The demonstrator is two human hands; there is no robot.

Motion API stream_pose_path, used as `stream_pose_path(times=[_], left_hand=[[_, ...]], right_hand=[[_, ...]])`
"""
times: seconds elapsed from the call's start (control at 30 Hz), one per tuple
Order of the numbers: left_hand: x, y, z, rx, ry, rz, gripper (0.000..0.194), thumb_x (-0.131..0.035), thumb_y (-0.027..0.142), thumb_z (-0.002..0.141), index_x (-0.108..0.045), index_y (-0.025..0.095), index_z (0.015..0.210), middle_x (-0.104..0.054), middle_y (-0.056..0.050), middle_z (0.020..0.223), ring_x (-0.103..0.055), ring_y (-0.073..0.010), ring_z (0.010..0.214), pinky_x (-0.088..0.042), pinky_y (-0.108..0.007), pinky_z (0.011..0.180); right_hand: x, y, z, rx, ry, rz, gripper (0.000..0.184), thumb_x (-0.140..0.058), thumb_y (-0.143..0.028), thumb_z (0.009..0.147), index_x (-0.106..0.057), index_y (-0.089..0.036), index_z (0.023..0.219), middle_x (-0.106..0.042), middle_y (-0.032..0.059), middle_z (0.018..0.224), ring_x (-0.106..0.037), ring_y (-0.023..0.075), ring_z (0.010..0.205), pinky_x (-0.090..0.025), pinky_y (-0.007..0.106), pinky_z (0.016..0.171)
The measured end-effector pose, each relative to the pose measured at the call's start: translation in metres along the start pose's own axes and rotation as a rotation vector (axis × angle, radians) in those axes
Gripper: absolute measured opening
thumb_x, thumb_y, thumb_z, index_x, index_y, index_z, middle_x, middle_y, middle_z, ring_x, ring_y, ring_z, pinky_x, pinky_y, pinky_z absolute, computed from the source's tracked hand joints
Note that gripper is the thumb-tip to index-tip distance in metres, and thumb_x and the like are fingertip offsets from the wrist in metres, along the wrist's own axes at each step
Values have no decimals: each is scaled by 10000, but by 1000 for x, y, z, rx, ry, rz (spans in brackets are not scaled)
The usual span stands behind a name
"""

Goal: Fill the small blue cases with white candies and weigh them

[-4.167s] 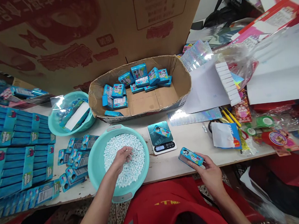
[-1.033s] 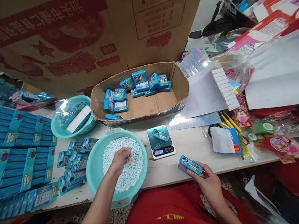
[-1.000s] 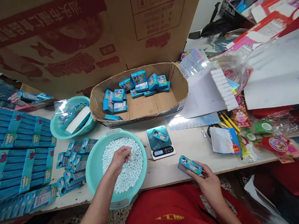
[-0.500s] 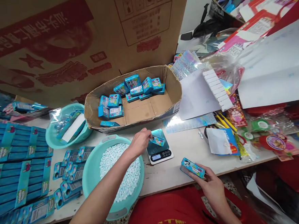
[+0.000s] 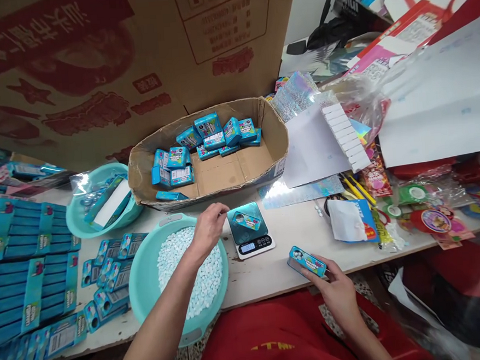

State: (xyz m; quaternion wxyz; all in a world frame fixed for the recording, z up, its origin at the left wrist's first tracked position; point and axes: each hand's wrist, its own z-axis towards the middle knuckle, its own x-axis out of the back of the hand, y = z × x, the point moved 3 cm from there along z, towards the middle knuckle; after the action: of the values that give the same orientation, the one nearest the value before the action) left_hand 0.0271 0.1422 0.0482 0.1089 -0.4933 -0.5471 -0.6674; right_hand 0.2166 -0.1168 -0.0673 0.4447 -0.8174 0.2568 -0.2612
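A printed carton [image 5: 143, 38] stands across the back, the biggest thing here, above a white table [image 5: 251, 282] with a worn front edge. At the far left, blue packs [image 5: 25, 228] sit in rows. Against the carton's foot lies a cut-down tray [image 5: 223, 177], with small blue boxes [image 5: 208, 125] heaped towards its back and left side and a stretch of brown floor showing.

In front of the tray is a turquoise bowl [image 5: 138, 288]; a smaller basin [image 5: 75, 224] stands behind it to the left, with a pack and clear wrapping inside. Loose cartons [image 5: 107, 272], several with a round hole, lie between the bowl and the packs. Right of the bowl is the scale [image 5: 263, 243] (its screen is lit, but the digits are too small to read).

The left hand [image 5: 208, 229] hangs above the bowl's right side, fingertips bunched just beside the scale's left edge; whether they pinch anything, I cannot tell. The right hand [image 5: 336, 288] grips the held box [image 5: 308, 263] between thumb and fingers, tilted above the table's front edge, pale balls showing at its hole. A similar tin [image 5: 247, 221] lies slantwise on the scale's plate. Smallest are the pale candies [image 5: 204, 289], spread thickly in the bowl.
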Motion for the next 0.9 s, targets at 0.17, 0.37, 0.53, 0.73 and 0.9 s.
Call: stream_pose_path(times=[0.17, 0.37, 0.53, 0.73, 0.9], left_hand=[[6, -57, -45, 350, 127, -253, 153, -532, 322, 753, -605, 199, 810, -612, -21, 765, -554, -184, 695, -390, -274, 660], [-2, -106, -84, 522, 57, -267, 157, -578, 346, 707, -619, 212, 779, -626, -20, 764, -560, -195, 660, -379, -271, 632], [-21, -109, -100, 387, -178, 63, 257, -571, 287, 733, -615, 190, 968, -616, -87, 989, -565, -255, 889, -375, -299, 734], [-43, -108, -116, 308, -403, 186, 227, -515, 241, 767, -564, 166, 975, -569, -104, 975, -537, -258, 913, -356, -305, 740], [-39, -105, -126, 272, -455, 53, 199, -537, 119, 660, -565, 197, 841, -577, -36, 797, -519, -201, 741, -311, -270, 643]], right_hand=[[-3, -1, -3, 20, -4, -9, 543, -757, -441, 576, -631, -149, 1015, -669, 88, 999, -611, 271, 928, -463, 433, 885], [-11, -4, -9, 4, 15, -17, 554, -763, -464, 542, -640, -150, 981, -672, 90, 987, -615, 275, 915, -465, 446, 881], [-17, -5, -14, -6, 5, -10, 566, -766, -463, 531, -637, -149, 984, -673, 88, 977, -615, 270, 906, -469, 430, 872], [-20, -7, -18, -4, 10, -29, 581, -772, -475, 521, -635, -152, 984, -670, 82, 971, -612, 265, 908, -470, 419, 868], [-23, -4, -19, 11, -9, -17, 567, -772, -467, 530, -635, -148, 978, -665, 91, 988, -610, 265, 912, -468, 420, 867]])
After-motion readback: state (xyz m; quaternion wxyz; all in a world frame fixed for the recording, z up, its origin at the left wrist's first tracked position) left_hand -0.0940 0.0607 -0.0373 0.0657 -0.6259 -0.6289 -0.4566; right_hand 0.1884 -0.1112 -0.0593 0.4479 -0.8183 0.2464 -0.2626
